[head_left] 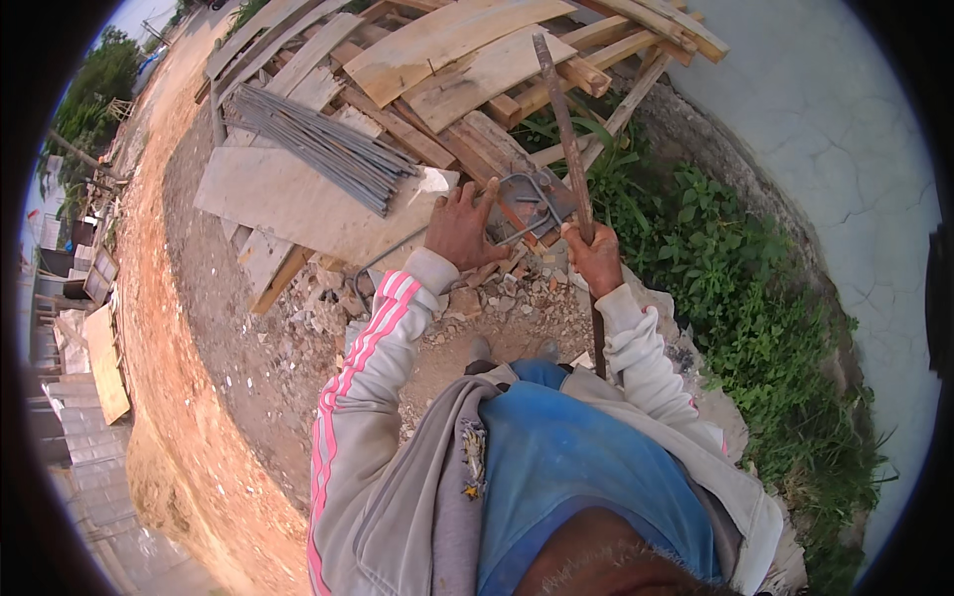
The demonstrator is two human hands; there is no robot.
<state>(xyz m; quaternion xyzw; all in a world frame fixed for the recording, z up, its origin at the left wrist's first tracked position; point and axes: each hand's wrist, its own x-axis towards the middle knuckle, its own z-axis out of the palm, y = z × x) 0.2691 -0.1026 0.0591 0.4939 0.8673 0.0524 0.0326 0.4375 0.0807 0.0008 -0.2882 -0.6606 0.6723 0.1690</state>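
My right hand (594,253) grips a long rusty metal bar (561,119) that rises past the wood stack and runs down beside my legs. My left hand (460,226) lies open, fingers spread, over a bent steel rod (390,250) just left of a small bending block (537,204). The rod has a squared loop at the block and a hooked far-left end; part of it is hidden under my hand. The block sits on a weathered wooden beam. A bundle of straight steel rods (318,144) lies on a pale board (278,199) to the upper left.
Stacked timber and planks (457,60) fill the top. Rubble (477,308) surrounds my feet. Green weeds (735,298) grow along a cracked pale wall (835,149) at the right. A reddish dirt track (189,417) curves along the left, with sheds and boards beyond it.
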